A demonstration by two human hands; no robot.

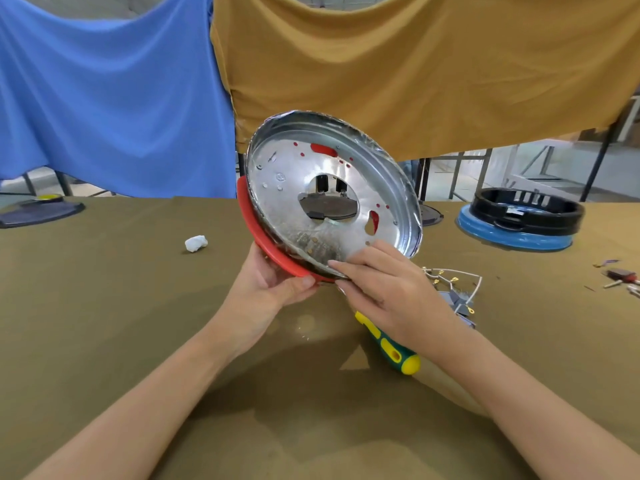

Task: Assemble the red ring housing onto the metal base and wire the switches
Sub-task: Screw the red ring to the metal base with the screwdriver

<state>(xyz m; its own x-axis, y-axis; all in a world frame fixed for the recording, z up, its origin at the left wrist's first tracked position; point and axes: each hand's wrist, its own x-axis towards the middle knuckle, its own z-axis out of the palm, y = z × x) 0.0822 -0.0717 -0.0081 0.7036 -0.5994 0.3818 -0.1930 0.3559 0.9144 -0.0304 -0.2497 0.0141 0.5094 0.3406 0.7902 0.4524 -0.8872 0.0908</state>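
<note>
The shiny metal base point(287, 188), a round pan with a large centre hole, is held tilted above the table with its open face toward me. The red ring housing point(258, 233) sits behind it and shows along its lower left edge and through small holes. My left hand point(273, 289) grips the red ring's lower rim, thumb on the front. My right hand point(391, 289) touches the pan's lower rim with extended fingers. A bundle of white wires with brass terminals and grey switches point(457, 292) lies on the table just right of my right hand.
A green and yellow screwdriver point(391, 351) lies under my right wrist. A black ring on a blue base point(519, 223) stands at the right. Small parts point(620, 277) lie at the far right edge, a white wad point(196, 243) at the left, and a dark lid point(38, 211) far left.
</note>
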